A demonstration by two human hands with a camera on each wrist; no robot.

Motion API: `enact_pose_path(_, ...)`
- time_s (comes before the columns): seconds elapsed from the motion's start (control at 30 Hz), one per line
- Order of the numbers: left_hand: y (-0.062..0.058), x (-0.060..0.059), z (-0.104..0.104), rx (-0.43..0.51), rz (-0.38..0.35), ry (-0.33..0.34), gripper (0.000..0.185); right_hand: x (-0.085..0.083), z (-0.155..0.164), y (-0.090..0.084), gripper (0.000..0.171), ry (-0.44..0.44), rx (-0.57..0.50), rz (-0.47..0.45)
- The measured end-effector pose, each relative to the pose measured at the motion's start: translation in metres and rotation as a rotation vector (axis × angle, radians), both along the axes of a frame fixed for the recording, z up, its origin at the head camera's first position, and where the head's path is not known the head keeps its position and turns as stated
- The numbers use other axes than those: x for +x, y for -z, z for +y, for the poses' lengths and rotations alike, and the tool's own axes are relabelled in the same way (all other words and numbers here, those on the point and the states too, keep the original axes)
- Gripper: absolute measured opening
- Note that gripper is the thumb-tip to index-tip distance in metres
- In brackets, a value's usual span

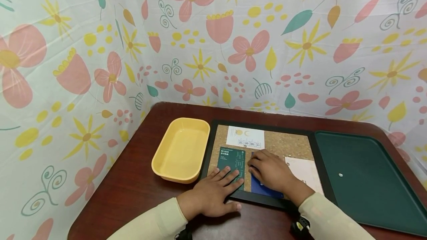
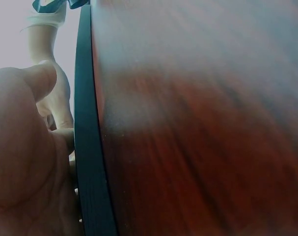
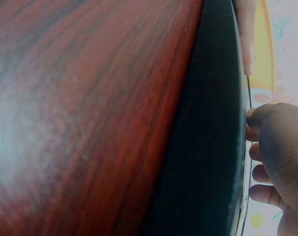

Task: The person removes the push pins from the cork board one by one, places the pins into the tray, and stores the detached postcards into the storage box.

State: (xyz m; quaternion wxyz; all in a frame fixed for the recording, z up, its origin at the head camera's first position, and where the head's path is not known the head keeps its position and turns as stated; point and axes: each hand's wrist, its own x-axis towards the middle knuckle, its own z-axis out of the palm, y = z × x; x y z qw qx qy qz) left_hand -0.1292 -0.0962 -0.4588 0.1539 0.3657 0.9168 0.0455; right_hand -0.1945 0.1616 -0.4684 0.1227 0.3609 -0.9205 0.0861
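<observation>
The blue card (image 1: 263,189) lies on the cork board (image 1: 283,144) near its front edge, mostly covered by the right hand (image 1: 271,170), whose fingers are curled down over the card's upper end; whether they actually pinch its edge or a pin there is hidden, so the grip cannot be told for certain. Just beside it on the left lies the dark green card (image 1: 231,166), with the left hand (image 1: 213,192) resting flat on its lower part, fingers straight and spread, holding nothing. The two cards sit edge to edge, so if the right hand drags or lifts the blue one, it may catch the green card and shift it unless the left hand presses firmly. A pull at a corner could also bend or tear the card. Farther out, a white card (image 1: 245,137) is at the board's back and another white card (image 1: 305,173) to the right. The yellow tray (image 1: 181,150) stands left of the board, the green tray (image 1: 363,180) right, with a small white thing (image 1: 340,175) in it, all on the brown tabletop (image 1: 133,188).
</observation>
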Motion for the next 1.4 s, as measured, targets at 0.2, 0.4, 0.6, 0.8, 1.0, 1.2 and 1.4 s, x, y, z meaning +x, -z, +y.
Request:
enact_pose_path(0.2, 0.001, -0.001, 0.0, 0.003, 0.004, -0.001, 0.076, -0.002, -0.002, 0.002, 0.018, -0.029, 0.007, 0.032)
enact_pose_path(0.4, -0.003, 0.001, 0.0, 0.023, -0.002, -0.004, 0.076, -0.001, -0.007, 0.001, 0.019, -0.056, 0.007, 0.036)
enact_pose_path(0.6, -0.002, 0.0, -0.001, 0.021, -0.008, -0.002, 0.075, 0.0, -0.011, 0.001, 0.021, -0.068, -0.007, 0.032)
enact_pose_path(0.8, 0.0, -0.002, -0.001, 0.011, -0.009, 0.008, 0.076, 0.002, -0.013, 0.002, 0.02, -0.038, -0.05, -0.016)
enact_pose_path(1.0, -0.002, 0.0, -0.001, 0.015, -0.014, 0.005, 0.076, 0.004, -0.015, 0.001, 0.024, -0.017, -0.102, -0.082)
enact_pose_path(1.2, -0.003, 0.0, -0.001, 0.019, -0.014, 0.003, 0.076, 0.005, -0.015, 0.002, 0.025, -0.006, -0.137, -0.118)
enact_pose_path(1.4, -0.003, 0.0, 0.0, 0.036, -0.013, -0.01, 0.078, 0.006, -0.016, 0.002, 0.03, 0.015, -0.17, -0.145)
